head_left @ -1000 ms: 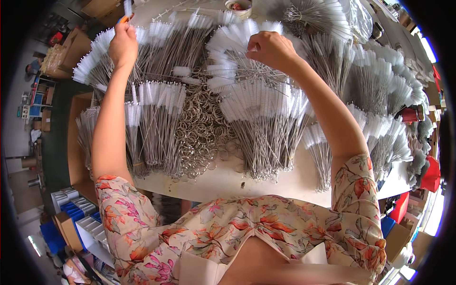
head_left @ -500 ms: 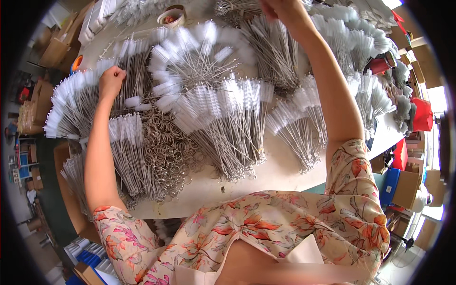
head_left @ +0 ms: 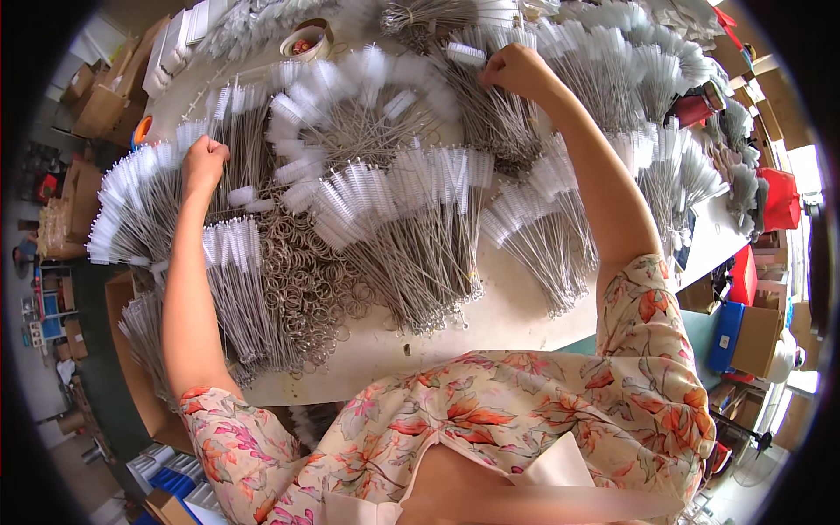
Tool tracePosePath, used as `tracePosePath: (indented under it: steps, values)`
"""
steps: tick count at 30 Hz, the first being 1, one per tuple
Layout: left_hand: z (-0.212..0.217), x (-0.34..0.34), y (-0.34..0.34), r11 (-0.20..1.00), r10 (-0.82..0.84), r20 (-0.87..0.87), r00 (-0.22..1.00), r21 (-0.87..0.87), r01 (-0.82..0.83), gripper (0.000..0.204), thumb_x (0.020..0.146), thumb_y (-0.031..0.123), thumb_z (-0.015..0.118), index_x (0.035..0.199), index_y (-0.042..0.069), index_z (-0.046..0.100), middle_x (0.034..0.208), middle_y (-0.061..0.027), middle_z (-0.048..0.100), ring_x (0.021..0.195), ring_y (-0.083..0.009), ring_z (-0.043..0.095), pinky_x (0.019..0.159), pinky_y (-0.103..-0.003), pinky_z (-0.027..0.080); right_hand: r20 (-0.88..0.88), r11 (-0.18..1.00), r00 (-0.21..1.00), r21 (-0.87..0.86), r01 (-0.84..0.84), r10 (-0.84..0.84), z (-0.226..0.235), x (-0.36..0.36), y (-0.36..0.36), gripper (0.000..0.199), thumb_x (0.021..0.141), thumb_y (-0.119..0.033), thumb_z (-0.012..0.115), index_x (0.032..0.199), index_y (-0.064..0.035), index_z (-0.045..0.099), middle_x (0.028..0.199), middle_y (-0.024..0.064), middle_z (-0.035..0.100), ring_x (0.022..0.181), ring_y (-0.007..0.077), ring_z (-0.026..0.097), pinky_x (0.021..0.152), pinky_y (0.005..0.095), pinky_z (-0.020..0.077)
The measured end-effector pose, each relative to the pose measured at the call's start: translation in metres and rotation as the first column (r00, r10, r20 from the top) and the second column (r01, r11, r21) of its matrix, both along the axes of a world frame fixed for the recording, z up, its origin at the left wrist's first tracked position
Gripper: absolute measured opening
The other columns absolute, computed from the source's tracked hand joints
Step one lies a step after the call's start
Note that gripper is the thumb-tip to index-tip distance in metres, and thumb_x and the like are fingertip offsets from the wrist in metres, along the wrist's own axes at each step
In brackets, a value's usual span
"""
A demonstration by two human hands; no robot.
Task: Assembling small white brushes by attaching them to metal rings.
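Observation:
My left hand [head_left: 205,164] is closed, beside a fan of white-bristled wire brushes [head_left: 131,197] on the left of the table; whatever its fingers hold is hidden. At the far right of centre, my right hand [head_left: 518,70] is pinched closed by a brush [head_left: 465,54], its white bristle head tilted sideways by the fingertips. Beneath that hand lies a bundle of wire stems [head_left: 503,127]. Between my arms, a large bunch of brushes [head_left: 411,236] lies with looped ends toward me. Loose metal rings [head_left: 306,289] are heaped left of it.
More brush bundles [head_left: 647,70] cover the right side of the table [head_left: 516,297]. A small bowl [head_left: 306,42] with reddish items sits at the back, and an orange tape roll [head_left: 141,129] at the left edge. Cardboard boxes [head_left: 757,341] stand around the table.
My right hand has come nearer from the far edge, and a tilted brush head now shows by its fingers. My left hand stays closed in nearly the same place.

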State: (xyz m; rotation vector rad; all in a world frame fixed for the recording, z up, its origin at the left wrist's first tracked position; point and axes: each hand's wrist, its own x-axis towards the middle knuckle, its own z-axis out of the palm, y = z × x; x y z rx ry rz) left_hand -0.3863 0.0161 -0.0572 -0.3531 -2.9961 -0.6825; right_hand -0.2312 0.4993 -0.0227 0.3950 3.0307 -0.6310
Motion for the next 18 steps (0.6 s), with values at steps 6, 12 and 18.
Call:
tracePosePath:
  steps: [6,12,18]
  values:
    - [0.034,0.015,0.015,0.999,0.052,-0.278,0.959,-0.001,-0.054,0.019,0.08,0.022,0.058,0.082,0.003,0.058,0.075,-0.0091,0.064,0.074,-0.0228,0.061,0.071,-0.032,0.046,-0.101,0.982,0.993,-0.166,-0.084,0.068,0.001,0.003,0.014,0.031,0.062,-0.033,0.075,0.081,-0.0097,0.071,0.068,0.0077,0.065,0.061,0.0158,0.061,0.062,0.0289,0.0498]
    - [0.072,0.032,-0.005,0.771,0.115,-0.258,0.959,0.632,0.077,0.024,0.087,0.013,0.057,0.106,-0.002,0.057,0.09,-0.0031,0.061,0.073,-0.0075,0.056,0.063,-0.021,0.044,-0.466,0.948,0.869,-0.318,0.01,-0.166,0.047,0.017,0.025,0.019,0.072,-0.026,0.071,0.077,-0.0082,0.068,0.055,-0.0059,0.05,0.048,0.0055,0.039,0.045,0.0226,0.0314]
    - [0.1,0.13,-0.014,0.645,-0.002,0.157,0.988,0.755,-0.119,0.03,0.092,0.019,0.049,0.117,0.002,0.054,0.075,0.0038,0.049,0.047,0.0015,0.029,0.039,-0.015,0.021,-0.549,0.933,0.802,-0.359,0.029,-0.236,0.074,0.048,0.161,0.017,0.079,-0.018,0.053,0.072,-0.0036,0.059,0.059,0.0025,0.051,0.045,0.0111,0.047,0.044,0.0277,0.0405]
